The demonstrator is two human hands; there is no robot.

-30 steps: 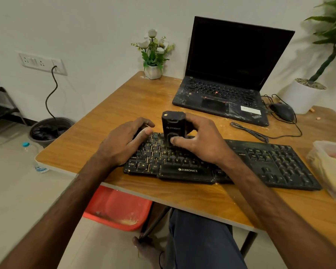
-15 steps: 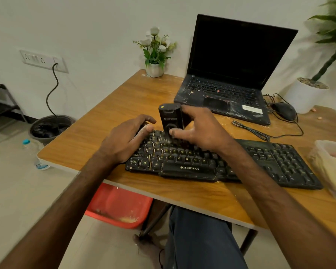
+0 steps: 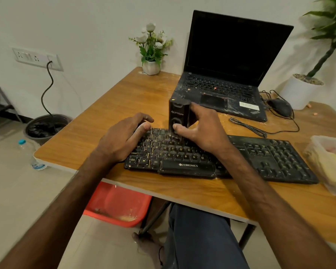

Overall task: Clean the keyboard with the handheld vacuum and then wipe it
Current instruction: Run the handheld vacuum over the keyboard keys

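Observation:
A dusty black keyboard (image 3: 264, 156) lies along the near edge of the wooden table (image 3: 113, 101). My right hand (image 3: 202, 129) grips a black handheld vacuum (image 3: 177, 113), held upright with its nozzle down on the upper key rows left of centre. My left hand (image 3: 122, 138) rests on the keyboard's left end, fingers curled over its far edge and thumb lying on the keys.
An open black laptop (image 3: 227, 74) stands behind the keyboard, with a mouse (image 3: 279, 106) and loose cable (image 3: 248, 127) to its right. A small flower pot (image 3: 151, 65) is at the back, a white planter (image 3: 301, 90) and a plastic bag (image 3: 330, 164) at the right. A red tub (image 3: 116, 204) sits under the table.
My right hand has slid the vacuum a little away from me, toward the top key rows. My left hand has stayed on the keyboard's left end.

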